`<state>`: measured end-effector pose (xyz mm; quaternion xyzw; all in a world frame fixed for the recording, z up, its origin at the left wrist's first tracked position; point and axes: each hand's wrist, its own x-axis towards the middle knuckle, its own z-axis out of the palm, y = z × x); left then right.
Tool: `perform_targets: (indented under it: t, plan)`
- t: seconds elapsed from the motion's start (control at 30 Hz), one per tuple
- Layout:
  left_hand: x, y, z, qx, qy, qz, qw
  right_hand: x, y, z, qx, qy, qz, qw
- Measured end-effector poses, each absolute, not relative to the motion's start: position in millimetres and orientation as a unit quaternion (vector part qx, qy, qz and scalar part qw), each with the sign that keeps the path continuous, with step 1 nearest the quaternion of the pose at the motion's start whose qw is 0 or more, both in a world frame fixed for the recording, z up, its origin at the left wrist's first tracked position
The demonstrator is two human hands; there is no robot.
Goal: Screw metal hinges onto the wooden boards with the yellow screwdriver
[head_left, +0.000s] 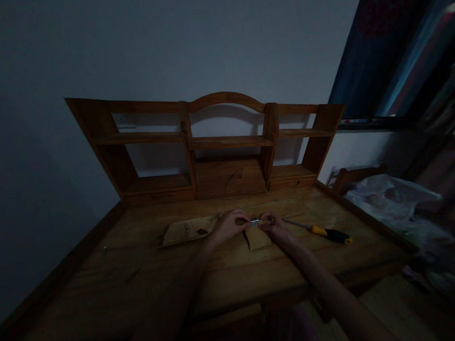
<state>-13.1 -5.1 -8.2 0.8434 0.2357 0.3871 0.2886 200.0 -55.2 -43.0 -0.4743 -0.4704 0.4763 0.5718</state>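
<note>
Over the desk, my left hand (235,223) and my right hand (273,225) face each other with fingers pinched. Between them is a small shiny metal piece (255,221), perhaps a hinge; its exact kind is too small to tell. Each hand grips one end of it. Just below lies a small flat wooden piece (258,238), partly covered by my right hand. A longer wooden board (187,230) with a dark hole lies left of my left hand. To the right of my right hand rests a screwdriver (330,235) with a black and yellow handle.
The wooden desk (149,276) has raised side edges and a shelf unit (229,141) along its back. A tiny shiny object (105,247) lies at the left. Beyond the right edge are plastic bags (389,202) and a chair back (359,174). The room is dim.
</note>
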Motion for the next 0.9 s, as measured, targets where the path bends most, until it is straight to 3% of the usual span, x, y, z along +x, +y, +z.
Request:
perform_targets:
  t: [0.9]
  plan:
    - [-15, -5, -6, 0.828, 0.281, 0.371, 0.313, 194, -61, -30, -0.508, -0.436, 0.462, 0.581]
